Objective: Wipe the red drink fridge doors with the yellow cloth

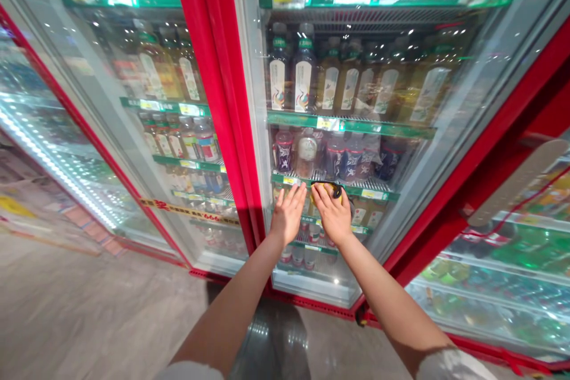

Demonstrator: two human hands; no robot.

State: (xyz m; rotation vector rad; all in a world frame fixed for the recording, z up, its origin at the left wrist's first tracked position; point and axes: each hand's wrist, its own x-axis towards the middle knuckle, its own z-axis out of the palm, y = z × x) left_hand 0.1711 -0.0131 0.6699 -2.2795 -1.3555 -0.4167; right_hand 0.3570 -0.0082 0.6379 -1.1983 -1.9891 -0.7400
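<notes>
With my left hand (287,215) flat, fingers straight, the yellow-and-black object (337,191) at my right hand (332,214), its grip unclear, could drop if loosely held.

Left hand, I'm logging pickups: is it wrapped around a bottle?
No, the left hand is held out flat with its fingers extended, and the bottles stand on shelves beyond it.

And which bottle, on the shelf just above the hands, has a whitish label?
The second bottle from the left; its left neighbour and those to the right have dark purple-blue labels.
</notes>
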